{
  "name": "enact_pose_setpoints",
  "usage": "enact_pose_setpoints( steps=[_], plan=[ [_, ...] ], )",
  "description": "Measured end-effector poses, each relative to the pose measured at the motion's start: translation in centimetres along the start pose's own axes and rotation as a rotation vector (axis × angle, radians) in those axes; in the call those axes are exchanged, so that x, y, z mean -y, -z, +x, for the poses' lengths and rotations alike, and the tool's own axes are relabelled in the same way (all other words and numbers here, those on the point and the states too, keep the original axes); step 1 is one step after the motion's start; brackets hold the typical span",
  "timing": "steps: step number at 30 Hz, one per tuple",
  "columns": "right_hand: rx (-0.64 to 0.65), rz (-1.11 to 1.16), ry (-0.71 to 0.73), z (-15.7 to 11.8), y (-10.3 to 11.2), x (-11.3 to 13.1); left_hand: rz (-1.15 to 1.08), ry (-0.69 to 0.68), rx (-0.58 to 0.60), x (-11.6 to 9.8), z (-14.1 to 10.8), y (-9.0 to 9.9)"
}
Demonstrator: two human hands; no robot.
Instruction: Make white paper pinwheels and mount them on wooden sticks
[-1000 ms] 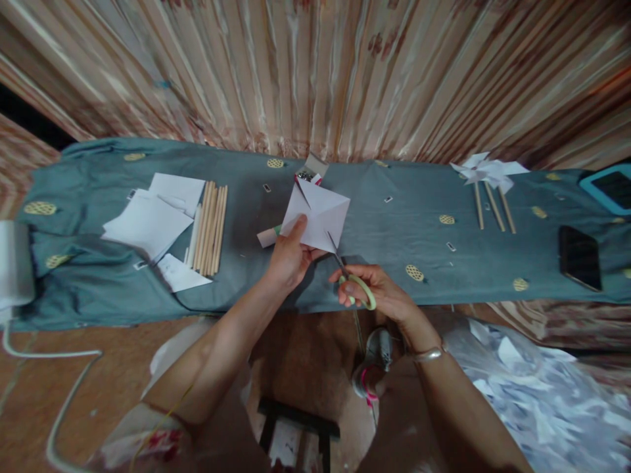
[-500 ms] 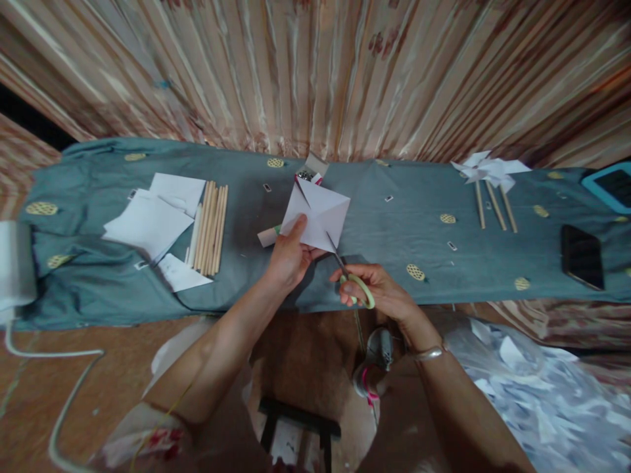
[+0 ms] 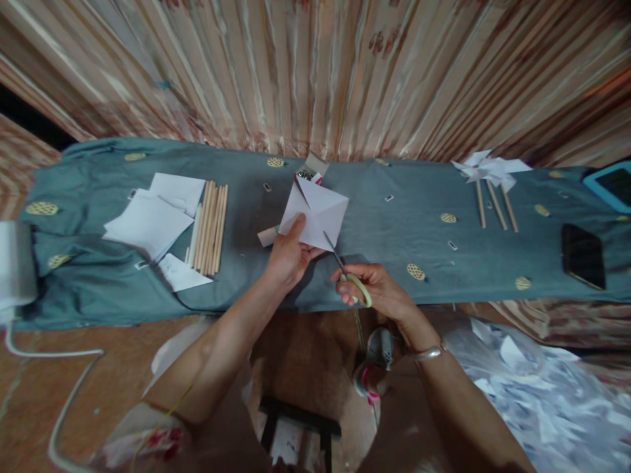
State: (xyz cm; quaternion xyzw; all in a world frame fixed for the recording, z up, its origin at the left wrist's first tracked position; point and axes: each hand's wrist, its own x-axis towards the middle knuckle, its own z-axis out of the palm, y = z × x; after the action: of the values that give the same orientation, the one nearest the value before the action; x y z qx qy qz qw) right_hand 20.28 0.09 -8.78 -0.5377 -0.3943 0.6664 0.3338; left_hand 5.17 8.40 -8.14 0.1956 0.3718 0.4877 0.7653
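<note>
Paper square (image 3: pixel 323 210) over table (image 3: pixel 394 230), between front and back edges, in grip of left hand (image 3: pixel 290 255); scissors (image 3: pixel 340 261) in grip of right hand (image 3: pixel 377 286), blade across paper's near corner; sticks (image 3: pixel 211 226) nearer left end.

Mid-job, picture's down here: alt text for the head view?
The left hand holds a white paper square; the right hand holds green-handled scissors at its near corner. On the cloth, tan sticks and paper sheets lie left, paper pinwheels right.

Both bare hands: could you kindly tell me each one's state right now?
Left hand: closed, holding a square white paper sheet.
Right hand: closed, holding pale-green-handled metal scissors.
</note>
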Motion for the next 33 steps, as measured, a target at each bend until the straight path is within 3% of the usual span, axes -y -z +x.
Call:
enact_pose_setpoints(
  steps=[33],
  plan=[
    [-0.021,-0.025,0.04,0.1,-0.17,0.11,0.012,0.042,-0.01,0.89,-0.67,-0.37]
  ],
)
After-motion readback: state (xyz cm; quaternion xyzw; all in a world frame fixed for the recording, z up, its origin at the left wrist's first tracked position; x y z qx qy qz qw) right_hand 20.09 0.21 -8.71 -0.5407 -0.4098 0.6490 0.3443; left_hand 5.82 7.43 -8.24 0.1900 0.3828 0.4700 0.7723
